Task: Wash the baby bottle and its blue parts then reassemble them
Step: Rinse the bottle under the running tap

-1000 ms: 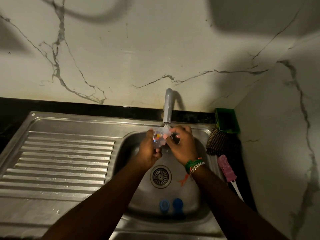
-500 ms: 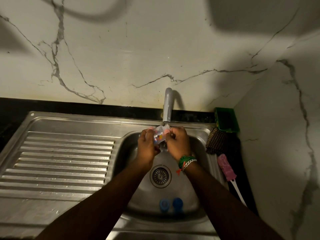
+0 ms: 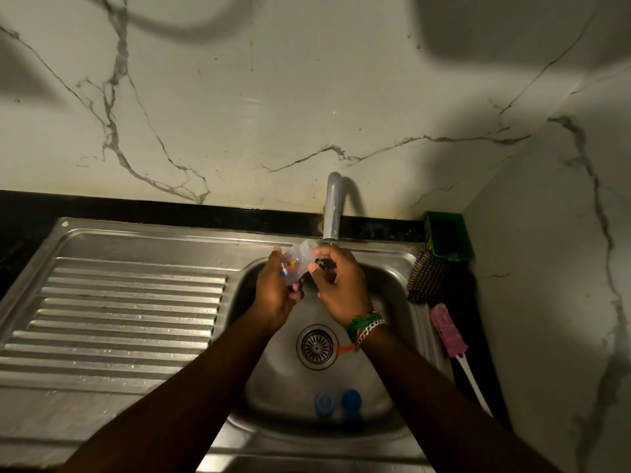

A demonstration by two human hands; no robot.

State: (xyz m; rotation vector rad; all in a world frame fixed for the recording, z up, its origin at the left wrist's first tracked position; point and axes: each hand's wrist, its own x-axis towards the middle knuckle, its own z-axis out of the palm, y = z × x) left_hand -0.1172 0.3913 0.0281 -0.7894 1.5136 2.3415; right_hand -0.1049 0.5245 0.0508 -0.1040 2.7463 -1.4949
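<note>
A clear baby bottle (image 3: pixel 300 257) with coloured print lies tilted just below the tap spout (image 3: pixel 332 213), over the steel sink basin (image 3: pixel 386 288). My left hand (image 3: pixel 278 291) grips the bottle's body from the left. My right hand (image 3: pixel 341 288) has its fingers curled at the bottle's right end, thumb and fingertips touching it. Two blue parts lie in the near end of the basin: a lighter ring-like one (image 3: pixel 324 402) and a darker cap (image 3: pixel 351 401), side by side.
The ribbed drainboard (image 3: pixel 119 319) spreads to the left. The drain (image 3: pixel 317 346) sits mid-basin. On the right edge are a green holder (image 3: pixel 447 235), a dark scrubber (image 3: pixel 426 279) and a pink bottle brush (image 3: pixel 447 331) with a white handle. Marble walls close in behind and to the right.
Both hands and the bottle have risen toward the spout and shifted slightly left; the bottle now tilts more to the left in my left hand.
</note>
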